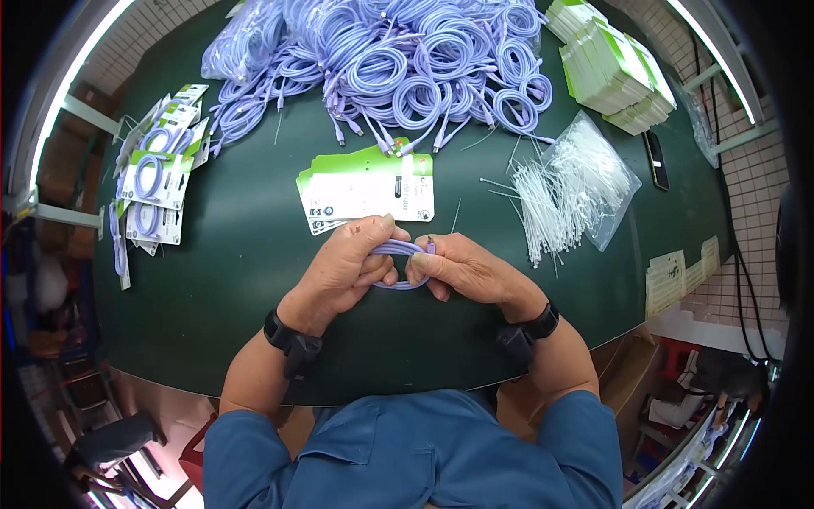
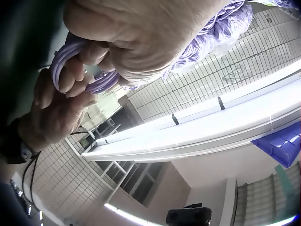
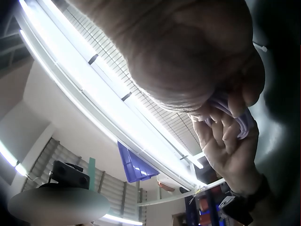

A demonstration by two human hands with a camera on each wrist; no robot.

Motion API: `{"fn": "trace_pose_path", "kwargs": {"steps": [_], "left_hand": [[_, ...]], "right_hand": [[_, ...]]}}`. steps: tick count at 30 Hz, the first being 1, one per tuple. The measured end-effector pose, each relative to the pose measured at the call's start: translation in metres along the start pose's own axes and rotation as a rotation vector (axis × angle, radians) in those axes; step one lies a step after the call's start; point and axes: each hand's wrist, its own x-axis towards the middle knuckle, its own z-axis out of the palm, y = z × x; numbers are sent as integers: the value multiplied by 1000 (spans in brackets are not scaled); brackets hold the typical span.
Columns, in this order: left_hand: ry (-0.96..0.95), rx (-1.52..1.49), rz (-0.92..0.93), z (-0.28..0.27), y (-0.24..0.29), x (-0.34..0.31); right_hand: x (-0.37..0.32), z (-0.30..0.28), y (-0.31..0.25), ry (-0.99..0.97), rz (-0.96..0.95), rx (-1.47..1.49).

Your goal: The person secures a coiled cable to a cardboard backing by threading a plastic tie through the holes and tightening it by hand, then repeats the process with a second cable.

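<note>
A coiled lavender cable (image 1: pixel 394 248) is stretched between both hands over the near half of the table. My left hand (image 1: pixel 343 261) grips the left side of the coil with curled fingers. On the right side, my right hand (image 1: pixel 468 268) pinches the loops between thumb and fingers, a cable plug (image 1: pixel 431 245) poking up by the index finger. In the left wrist view the loop of cable (image 2: pixel 60 66) bends around the right hand's fingers (image 2: pixel 70 87). The right wrist view shows the coil (image 3: pixel 243 123) partly hidden behind the palm. Just beyond the hands lie green-and-white packaging cards (image 1: pixel 369 191).
A large heap of coiled lavender cables (image 1: pixel 390 68) covers the back of the dark green table (image 1: pixel 220 322). Carded cables (image 1: pixel 153 182) are piled at left. White cable ties (image 1: pixel 551 199) spill from a plastic bag at right, near a phone (image 1: pixel 655 159) and stacked cards (image 1: pixel 606 72).
</note>
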Motion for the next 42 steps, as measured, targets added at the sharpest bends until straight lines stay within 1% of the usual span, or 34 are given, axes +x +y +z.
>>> {"fn": "trace_pose_path", "kwargs": {"steps": [3, 5, 7, 8, 11, 13, 15, 16, 17, 19, 21, 24, 27, 29, 32, 33, 35, 36, 37, 38, 39, 41, 42], "left_hand": [[14, 34, -12, -3, -1, 3], [18, 55, -18, 0, 0, 3], [102, 38, -15, 14, 3, 0], [143, 32, -13, 18, 5, -1], [85, 43, 39, 10, 3, -3], [38, 60, 94, 4, 4, -1], [87, 145, 132, -1, 0, 1], [111, 183, 147, -3, -3, 2], [88, 185, 162, -4, -5, 3], [115, 225, 164, -7, -8, 6], [116, 249, 176, -7, -8, 6], [177, 377, 203, -1, -4, 4], [159, 325, 254, 1, 1, 3], [151, 295, 272, 1, -2, 3], [146, 225, 217, 0, -5, 6], [140, 229, 222, 2, -5, 6], [91, 51, 267, 7, -3, 4], [70, -38, 284, 9, -3, 4], [76, -39, 277, 8, -6, 7], [13, -126, 337, 7, -10, 13], [-37, -215, 390, 10, -12, 13], [-45, -138, 430, 24, -14, 9], [-8, -127, 418, 25, -16, 11]], "right_hand": [[2, 6, 0, 28, 11, -50], [2, 8, 1, 39, 34, -1], [2, 8, 3, 58, 72, 91], [3, 8, 3, 57, 68, 87], [3, 8, 9, 45, 67, 197], [7, 9, 15, 38, 65, 188], [6, 10, 19, 40, 92, 200], [5, 11, 16, 58, 85, 177], [5, 12, 13, 78, 85, 107], [7, 12, 7, 112, 87, -34], [6, 12, 5, 139, 89, -65], [7, 12, 7, 181, 99, -99], [7, 11, 12, 96, 0, 28], [5, 10, 8, 110, 23, -2], [5, 7, 2, 118, 58, -55], [5, 6, 4, 154, 30, -26], [5, 4, 5, 225, -28, 37], [5, 2, 5, 228, -30, 38], [4, 0, 2, 281, -10, 152], [4, -1, 0, 327, 19, 273], [3, -1, -5, 360, 14, 318], [-4, 3, -2, 382, 10, 468], [-4, -4, 0, 373, -23, 536]]}}
